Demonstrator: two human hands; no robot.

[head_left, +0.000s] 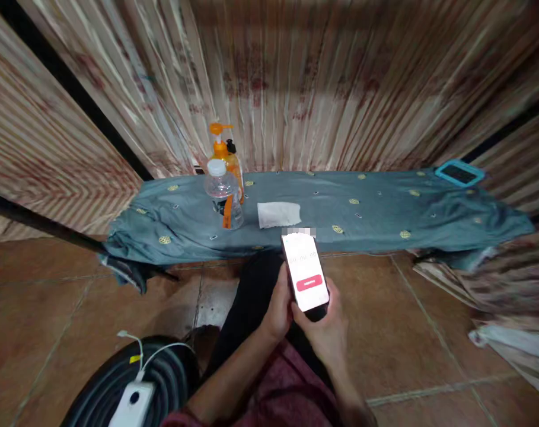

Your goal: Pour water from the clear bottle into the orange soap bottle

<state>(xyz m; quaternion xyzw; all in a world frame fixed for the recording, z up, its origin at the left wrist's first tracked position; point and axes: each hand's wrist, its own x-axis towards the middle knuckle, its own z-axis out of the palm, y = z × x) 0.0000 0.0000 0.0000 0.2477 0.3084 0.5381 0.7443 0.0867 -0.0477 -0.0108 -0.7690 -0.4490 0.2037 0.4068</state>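
Both of my hands hold a smartphone (pixel 305 270) low in the middle of the view, above my lap. Its lit white screen shows a red button. My left hand (pixel 278 309) grips the phone's left edge. My right hand (pixel 325 329) cups it from below and from the right. Beyond the phone stands a low bench covered with a teal cloth (pixel 367 204) with gold motifs. On the cloth lie a folded white tissue (pixel 278 214), a clear water bottle (pixel 223 194) with a white cap, and an orange pump bottle (pixel 227 155) behind it.
A blue-cased device (pixel 458 173) lies at the bench's far right end. Striped curtains (pixel 296 83) hang behind. A white charger (pixel 133 403) with its cable rests on a black round object at the lower left. The floor is brown tile (pixel 407 332). Bunched fabric (pixel 509 341) lies at the right.
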